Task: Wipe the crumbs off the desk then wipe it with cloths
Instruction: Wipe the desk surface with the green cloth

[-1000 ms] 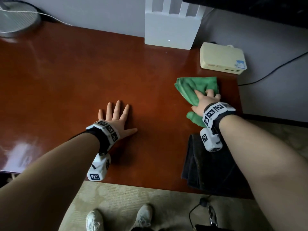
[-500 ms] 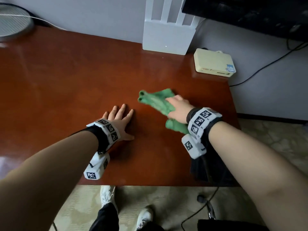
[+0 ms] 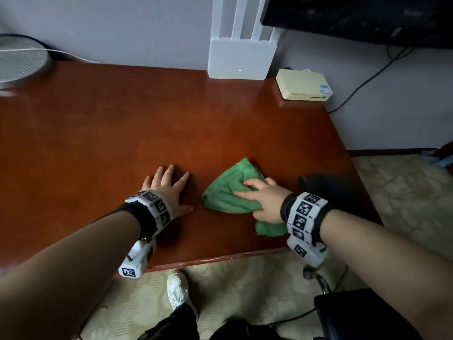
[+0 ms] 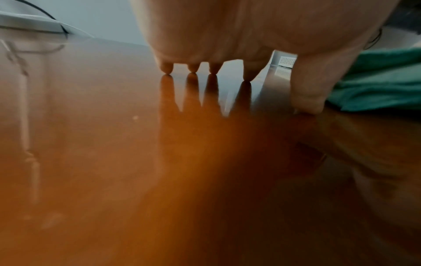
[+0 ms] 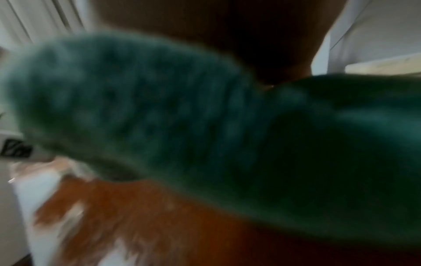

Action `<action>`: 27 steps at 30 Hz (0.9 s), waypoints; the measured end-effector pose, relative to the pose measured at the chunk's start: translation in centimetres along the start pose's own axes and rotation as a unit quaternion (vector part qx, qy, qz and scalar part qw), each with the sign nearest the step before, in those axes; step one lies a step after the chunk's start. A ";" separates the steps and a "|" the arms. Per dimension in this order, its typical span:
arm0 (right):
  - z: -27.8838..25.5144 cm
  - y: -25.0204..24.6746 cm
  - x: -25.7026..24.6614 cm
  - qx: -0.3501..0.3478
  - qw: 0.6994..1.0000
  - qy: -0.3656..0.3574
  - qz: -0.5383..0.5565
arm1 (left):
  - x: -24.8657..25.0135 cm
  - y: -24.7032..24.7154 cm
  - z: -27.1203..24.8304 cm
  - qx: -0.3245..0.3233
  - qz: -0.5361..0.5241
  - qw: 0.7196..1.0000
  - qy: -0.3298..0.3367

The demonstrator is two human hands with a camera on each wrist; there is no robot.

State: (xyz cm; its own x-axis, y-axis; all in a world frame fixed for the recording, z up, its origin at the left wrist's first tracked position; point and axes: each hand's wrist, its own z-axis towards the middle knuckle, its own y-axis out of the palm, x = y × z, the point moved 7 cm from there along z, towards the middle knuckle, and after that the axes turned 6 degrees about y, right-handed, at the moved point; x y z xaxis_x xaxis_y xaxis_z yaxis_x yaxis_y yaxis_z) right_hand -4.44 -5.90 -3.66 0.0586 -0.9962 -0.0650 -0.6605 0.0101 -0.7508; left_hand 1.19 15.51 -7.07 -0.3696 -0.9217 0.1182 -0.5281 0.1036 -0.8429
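The glossy red-brown desk [image 3: 122, 133] fills the head view. My left hand [image 3: 169, 187] lies flat on it with fingers spread; the left wrist view shows its fingertips [image 4: 193, 68] touching the surface, holding nothing. Just to its right, my right hand [image 3: 263, 200] lies on a bunched green cloth [image 3: 225, 195] and holds it against the desk near the front edge. A fold of cloth sticks out under the wrist. The cloth [image 5: 159, 108] fills the blurred right wrist view. A dark cloth [image 3: 328, 190] lies at the desk's right edge. I make out no crumbs.
A white router [image 3: 241, 57] and a cream box [image 3: 304, 85] stand at the back right against the wall. A round fan base [image 3: 19, 62] sits at the back left. A black screen [image 3: 355, 15] hangs top right. A dark chair [image 3: 355, 315] stands beside my right arm.
My right hand has swept the green cloth from near the cream box leftward and toward the front edge, ending beside my left hand. The left hand has stayed flat in place.
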 end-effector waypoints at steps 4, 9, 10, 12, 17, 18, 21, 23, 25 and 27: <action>-0.4 -1.1 2.6 0.097 0.981 0.151 0.070 | -0.1 1.5 -2.0 0.012 -0.014 1.000 -0.010; -2.6 3.6 -1.2 0.038 0.996 0.084 -0.010 | 0.7 3.0 -4.1 0.023 -0.011 1.000 -0.012; -3.6 4.6 -2.2 0.025 0.999 0.035 -0.026 | 0.7 3.0 -4.3 0.024 -0.010 1.000 -0.011; -5.8 6.2 -3.4 -0.017 0.998 -0.040 -0.047 | 0.8 3.1 -4.7 0.018 -0.010 1.000 -0.010; -7.1 2.9 0.1 0.077 0.993 0.045 0.079 | 1.1 3.4 -5.2 0.000 -0.007 1.000 -0.016; -6.7 2.1 1.7 0.115 0.982 0.103 0.107 | 1.1 3.4 -5.2 -0.003 -0.007 1.000 -0.016; -6.1 4.0 3.7 0.070 0.965 0.234 0.095 | 1.0 3.1 -5.2 -0.011 -0.006 1.000 -0.017; -6.0 5.9 2.5 0.040 0.974 0.217 0.049 | 1.0 2.8 -5.2 -0.015 -0.002 1.000 -0.017; -6.5 6.9 0.7 0.024 0.989 0.142 0.032 | 0.8 2.9 -5.1 -0.026 -0.005 0.999 -0.018; -7.3 7.3 -0.7 -0.021 0.998 0.063 0.019 | 0.7 2.9 -4.8 -0.040 -0.002 0.999 -0.018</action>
State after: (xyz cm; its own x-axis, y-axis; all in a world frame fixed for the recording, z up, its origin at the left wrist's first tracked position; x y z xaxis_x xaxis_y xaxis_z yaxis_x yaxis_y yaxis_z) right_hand -14.79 -5.72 -4.26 -0.0594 -0.9982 -0.0083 -0.6909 0.0471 -0.7214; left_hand -4.32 16.99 -6.92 -0.3403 -0.9349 0.1008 -0.5887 0.1282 -0.7981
